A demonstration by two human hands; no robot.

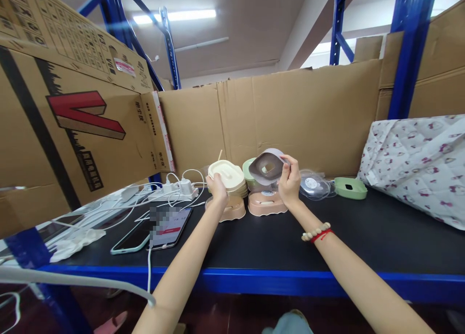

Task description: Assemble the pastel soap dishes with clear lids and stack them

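You hold a cream lid-like piece (232,171) in your left hand (217,184), thumb over its near edge, while your right hand (289,181) grips the right rim of a tilted grey shell (257,169), both above the far part of the black tabletop (290,246). The grey shell, gripped at one side only, could twist loose and drop onto the right peach box (267,207) just nearer. A sideways knock from the cream piece might topple the cream stack (239,190) beside it, and a thick white cable (90,279) overlapping your left forearm could snag as you draw back. Your fingers beneath the cream piece are hidden, so whether it is clear of the stack you cannot tell. The grey shell partly covers the green containers (248,168) at the far side; your left wrist blocks the left peach box (237,210).
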